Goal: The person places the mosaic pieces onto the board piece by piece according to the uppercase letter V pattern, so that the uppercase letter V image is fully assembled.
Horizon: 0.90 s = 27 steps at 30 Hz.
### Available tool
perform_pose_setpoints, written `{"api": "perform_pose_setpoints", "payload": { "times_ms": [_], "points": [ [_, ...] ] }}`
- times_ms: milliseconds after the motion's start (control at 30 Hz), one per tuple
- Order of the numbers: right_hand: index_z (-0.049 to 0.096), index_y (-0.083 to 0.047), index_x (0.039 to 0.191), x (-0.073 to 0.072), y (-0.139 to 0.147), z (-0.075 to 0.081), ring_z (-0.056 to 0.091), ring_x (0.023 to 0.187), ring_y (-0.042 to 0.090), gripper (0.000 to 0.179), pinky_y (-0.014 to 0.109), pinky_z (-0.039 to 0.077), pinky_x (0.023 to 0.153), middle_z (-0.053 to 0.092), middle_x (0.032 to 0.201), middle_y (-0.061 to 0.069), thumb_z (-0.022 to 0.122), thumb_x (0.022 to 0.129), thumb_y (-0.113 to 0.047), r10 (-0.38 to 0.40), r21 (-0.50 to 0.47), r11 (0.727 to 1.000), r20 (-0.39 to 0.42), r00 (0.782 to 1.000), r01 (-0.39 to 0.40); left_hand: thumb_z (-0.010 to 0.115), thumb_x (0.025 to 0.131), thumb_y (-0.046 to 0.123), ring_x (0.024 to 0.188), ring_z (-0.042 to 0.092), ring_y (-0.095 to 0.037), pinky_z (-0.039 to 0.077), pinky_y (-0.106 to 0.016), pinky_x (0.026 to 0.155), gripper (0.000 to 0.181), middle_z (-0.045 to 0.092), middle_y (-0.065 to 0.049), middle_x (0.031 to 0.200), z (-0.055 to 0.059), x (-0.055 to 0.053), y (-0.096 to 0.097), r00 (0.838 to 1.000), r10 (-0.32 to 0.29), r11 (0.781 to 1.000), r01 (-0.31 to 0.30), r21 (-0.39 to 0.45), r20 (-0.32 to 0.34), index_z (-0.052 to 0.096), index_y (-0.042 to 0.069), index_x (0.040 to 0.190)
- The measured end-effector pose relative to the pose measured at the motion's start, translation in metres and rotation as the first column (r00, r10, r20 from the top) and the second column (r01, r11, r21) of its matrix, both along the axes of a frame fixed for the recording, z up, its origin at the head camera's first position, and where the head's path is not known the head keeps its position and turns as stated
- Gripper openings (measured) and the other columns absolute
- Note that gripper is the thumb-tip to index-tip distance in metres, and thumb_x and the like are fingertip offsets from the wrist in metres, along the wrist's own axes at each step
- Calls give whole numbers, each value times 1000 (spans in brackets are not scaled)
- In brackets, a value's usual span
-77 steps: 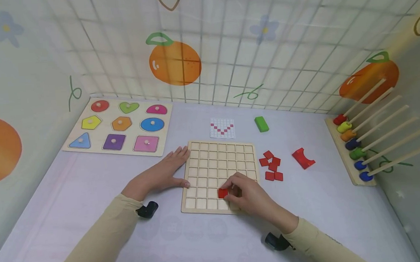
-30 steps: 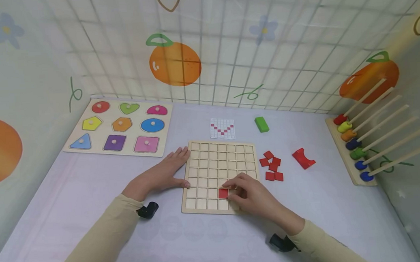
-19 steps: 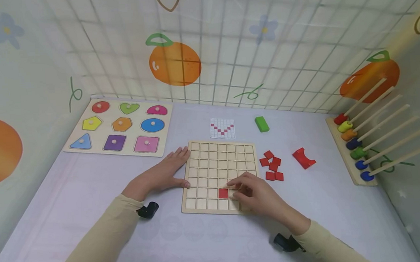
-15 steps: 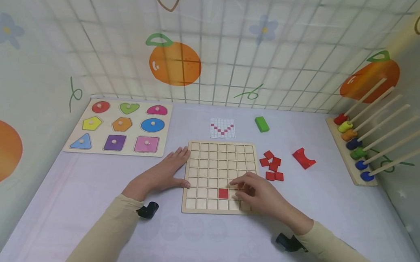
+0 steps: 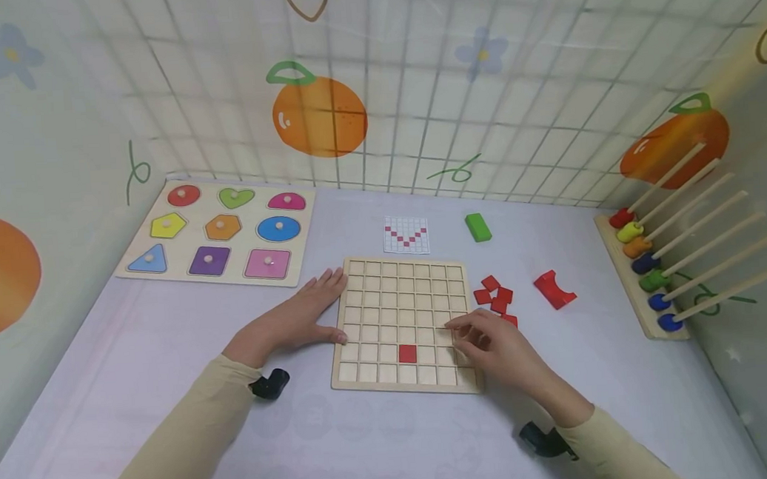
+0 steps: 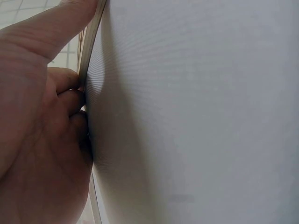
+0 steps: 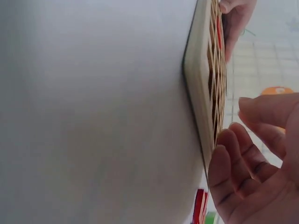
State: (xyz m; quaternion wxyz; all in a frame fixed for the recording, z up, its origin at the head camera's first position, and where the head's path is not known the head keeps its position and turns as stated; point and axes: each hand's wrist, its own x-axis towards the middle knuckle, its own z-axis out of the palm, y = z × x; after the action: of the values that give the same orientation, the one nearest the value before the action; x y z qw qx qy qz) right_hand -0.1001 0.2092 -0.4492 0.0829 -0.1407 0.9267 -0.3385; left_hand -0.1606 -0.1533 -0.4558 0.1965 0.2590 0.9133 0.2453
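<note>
My left hand [image 5: 295, 316] lies with straight fingers along the left edge of a wooden grid board [image 5: 370, 316], thumb on its rim. In the left wrist view that hand [image 6: 42, 135] is against the board's side. A single red square tile [image 5: 408, 353] sits flat in a cell of the second row from the front. My right hand [image 5: 501, 350] is over the board's right edge, fingers loosely bent. The right wrist view shows a gap between its thumb and fingers [image 7: 225, 163], with nothing held. Several loose red tiles [image 5: 499, 300] lie just beyond it, partly hidden by the hand.
Behind the board lies a card [image 5: 406, 235] printed with a red V pattern, beside a green block [image 5: 478, 227]. A red arch-shaped block [image 5: 552, 290] is farther right. A knobbed shape puzzle [image 5: 248, 241] stands back left, a pegged bead stand [image 5: 659, 322] at far right.
My right hand pressed the red tile into its cell, let go of it and moved right to the board's edge. The left hand has stayed in place.
</note>
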Motion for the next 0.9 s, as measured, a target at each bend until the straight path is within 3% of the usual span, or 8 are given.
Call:
{"api": "perform_pose_setpoints", "payload": {
  "times_ms": [333, 900],
  "points": [
    [72, -16, 120, -12, 27, 5, 60, 82, 15, 33, 23, 57, 70, 63, 99, -2, 80, 88, -11, -38, 27, 999, -65, 997, 40, 77, 87, 50, 157, -3, -25, 4, -41, 128, 109, 3, -8, 171, -3, -1, 0, 1000, 2, 1000, -2, -16, -1, 11, 7, 163],
    [72, -14, 125, -20, 51, -6, 54, 83, 19, 35, 23, 53, 64, 60, 102, 3, 78, 90, -12, -112, 141, 983, -73, 991, 121, 76, 87, 53, 157, -4, -25, 4, -41, 128, 110, 3, -7, 171, -8, -3, 0, 1000, -2, 1000, 2, -12, 2, 11, 7, 164]
  ]
}}
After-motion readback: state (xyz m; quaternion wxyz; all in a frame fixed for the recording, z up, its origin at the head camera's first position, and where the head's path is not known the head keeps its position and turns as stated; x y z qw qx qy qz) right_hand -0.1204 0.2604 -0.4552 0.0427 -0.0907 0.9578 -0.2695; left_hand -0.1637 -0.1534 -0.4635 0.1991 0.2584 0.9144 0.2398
